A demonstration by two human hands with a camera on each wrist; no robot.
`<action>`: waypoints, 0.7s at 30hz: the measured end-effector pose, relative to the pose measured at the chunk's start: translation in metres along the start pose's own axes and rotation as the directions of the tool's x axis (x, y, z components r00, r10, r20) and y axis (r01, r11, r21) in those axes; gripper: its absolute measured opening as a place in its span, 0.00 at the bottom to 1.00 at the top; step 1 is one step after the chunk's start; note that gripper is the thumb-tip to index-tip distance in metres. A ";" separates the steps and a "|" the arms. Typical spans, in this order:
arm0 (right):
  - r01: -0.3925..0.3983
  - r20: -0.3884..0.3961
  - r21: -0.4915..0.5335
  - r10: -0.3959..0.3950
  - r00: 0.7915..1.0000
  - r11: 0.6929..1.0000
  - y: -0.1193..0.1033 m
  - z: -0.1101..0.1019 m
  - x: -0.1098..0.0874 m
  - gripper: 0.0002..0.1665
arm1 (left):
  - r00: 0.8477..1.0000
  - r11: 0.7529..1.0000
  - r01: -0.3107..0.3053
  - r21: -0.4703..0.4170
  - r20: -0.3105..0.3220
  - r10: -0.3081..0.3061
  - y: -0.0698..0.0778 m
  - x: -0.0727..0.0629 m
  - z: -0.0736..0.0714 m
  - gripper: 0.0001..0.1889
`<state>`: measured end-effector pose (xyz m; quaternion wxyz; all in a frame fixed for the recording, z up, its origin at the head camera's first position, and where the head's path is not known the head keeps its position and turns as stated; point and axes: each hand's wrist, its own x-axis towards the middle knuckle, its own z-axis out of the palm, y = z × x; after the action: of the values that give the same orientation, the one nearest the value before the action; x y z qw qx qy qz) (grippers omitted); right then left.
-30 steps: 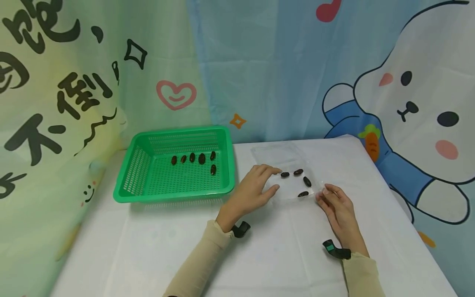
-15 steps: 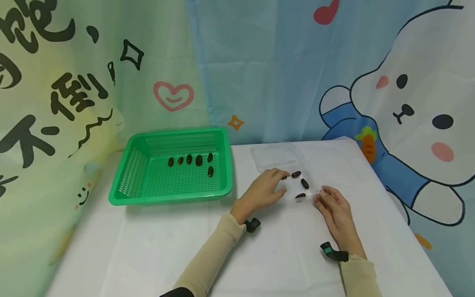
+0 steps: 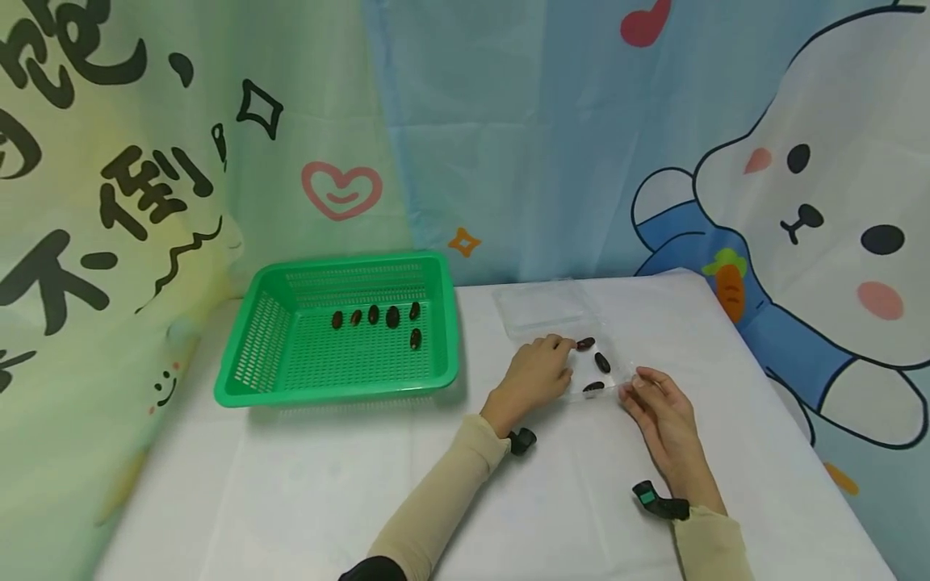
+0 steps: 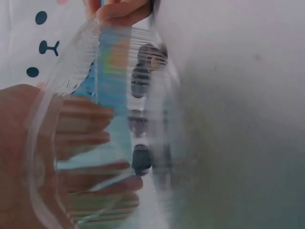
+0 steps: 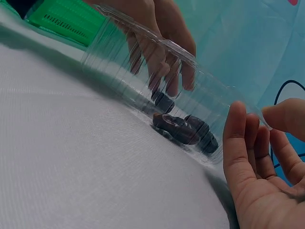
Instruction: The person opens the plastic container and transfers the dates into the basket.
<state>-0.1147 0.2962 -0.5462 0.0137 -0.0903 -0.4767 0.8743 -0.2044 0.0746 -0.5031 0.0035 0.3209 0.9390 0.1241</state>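
A clear plastic box (image 3: 529, 331), its lid folded back, lies on the white cloth and holds several glossy dark brown oval pieces like dates (image 3: 602, 363). My left hand (image 3: 536, 375) reaches into it from the left. Thumb and fingertips pinch one date (image 5: 163, 101) low in the box; the head view hides that piece behind the hand. My right hand (image 3: 663, 415) holds the box's right edge between thumb and fingers. In the left wrist view the clear wall (image 4: 43, 143) stands in front of the left fingers.
A green perforated basket (image 3: 305, 395) stands to the left, with several similar dark pieces (image 3: 392, 317) on its floor. A printed curtain (image 3: 494, 145) hangs behind the table (image 3: 327, 500). A black wrist mount (image 3: 659, 502) sits at the right cuff.
My left hand has moved right and further into the box, and its fingers now cover the leftmost date. My right hand keeps its hold on the box edge.
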 end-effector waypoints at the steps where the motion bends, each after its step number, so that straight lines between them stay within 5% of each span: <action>1: 0.000 0.000 0.004 0.000 1.000 1.000 0.000 0.000 0.000 0.14 | 1.000 1.000 0.008 0.008 0.001 -0.008 0.001 0.001 0.000 0.22; 12: -0.002 -0.010 0.005 0.002 1.000 1.000 -0.001 0.002 -0.003 0.13 | 0.999 0.999 0.039 0.037 -0.023 -0.038 0.001 0.002 0.005 0.19; 21: 0.009 0.007 -0.003 -0.009 1.000 1.000 0.000 0.000 0.001 0.14 | 1.000 0.997 0.007 0.072 0.029 -0.009 -0.001 0.004 0.003 0.14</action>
<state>-0.1160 0.2963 -0.5462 0.0158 -0.0851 -0.4784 0.8738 -0.2073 0.0769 -0.5059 0.0063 0.3189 0.9439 0.0857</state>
